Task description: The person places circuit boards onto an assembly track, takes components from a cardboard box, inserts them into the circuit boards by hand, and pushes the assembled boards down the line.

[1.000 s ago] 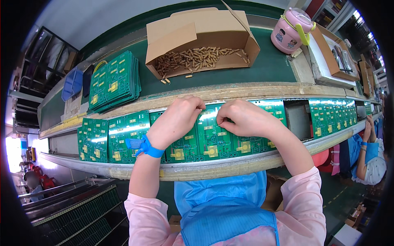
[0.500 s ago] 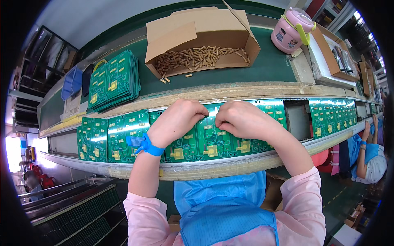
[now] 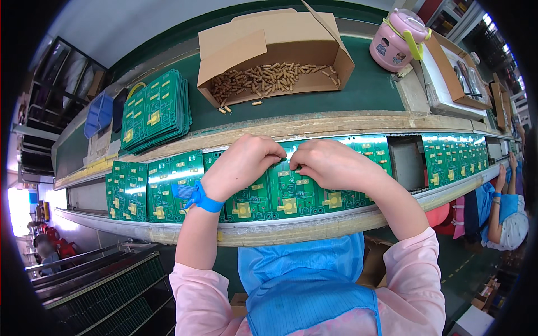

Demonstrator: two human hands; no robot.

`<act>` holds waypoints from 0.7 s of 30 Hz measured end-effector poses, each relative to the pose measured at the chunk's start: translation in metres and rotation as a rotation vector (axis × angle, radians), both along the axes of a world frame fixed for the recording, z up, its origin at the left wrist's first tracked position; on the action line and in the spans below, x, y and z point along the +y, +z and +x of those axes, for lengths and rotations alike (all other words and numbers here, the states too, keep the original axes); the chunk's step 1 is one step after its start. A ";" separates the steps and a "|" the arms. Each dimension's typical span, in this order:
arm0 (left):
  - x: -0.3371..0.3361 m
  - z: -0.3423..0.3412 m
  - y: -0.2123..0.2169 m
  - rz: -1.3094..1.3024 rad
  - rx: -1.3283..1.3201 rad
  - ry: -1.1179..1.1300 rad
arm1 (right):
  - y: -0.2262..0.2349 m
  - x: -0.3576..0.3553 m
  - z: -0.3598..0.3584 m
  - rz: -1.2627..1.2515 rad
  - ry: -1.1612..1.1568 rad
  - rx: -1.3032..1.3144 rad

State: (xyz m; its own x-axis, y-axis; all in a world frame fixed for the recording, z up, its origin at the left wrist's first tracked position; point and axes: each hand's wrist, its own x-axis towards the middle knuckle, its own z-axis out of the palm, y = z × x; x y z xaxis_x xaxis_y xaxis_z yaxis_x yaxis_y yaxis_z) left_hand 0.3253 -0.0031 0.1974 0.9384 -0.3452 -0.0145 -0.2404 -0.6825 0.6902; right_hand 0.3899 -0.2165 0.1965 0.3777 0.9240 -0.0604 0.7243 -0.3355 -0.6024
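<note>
Both my hands are over a green circuit board [image 3: 287, 193] in the middle of the row on the rail. My left hand [image 3: 252, 157], with a blue strap at the wrist, has thumb and forefinger pinched together above the board's upper part; whatever is between them is too small to make out. Close by on the right, my right hand [image 3: 322, 161] is also closed, its fingertips pinched low over the same board. What it holds, if anything, is hidden by the fingers. Beyond the hands, an open cardboard box [image 3: 235, 47] contains many small tan cylindrical parts [image 3: 263, 79].
A stack of green boards [image 3: 157, 109] stands at the far left beside a blue bin [image 3: 98, 113]. A pink lidded container [image 3: 397, 42] is at the far right. Wooden edging [image 3: 314, 231] runs along the rail's near side. Another person's arm [image 3: 496, 207] reaches in at right.
My right hand has shifted slightly left, bringing its fingertips closer to my left hand. The left hand stays nearly in place, still pinched.
</note>
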 end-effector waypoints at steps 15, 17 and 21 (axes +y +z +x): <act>-0.005 -0.001 -0.005 0.031 -0.067 -0.031 | 0.012 -0.002 0.009 -0.075 -0.007 0.164; -0.008 -0.003 -0.003 0.035 -0.079 -0.041 | 0.019 -0.005 0.005 -0.009 -0.007 0.074; -0.007 -0.007 -0.007 0.083 -0.090 -0.054 | 0.063 0.005 -0.042 0.246 0.271 -0.021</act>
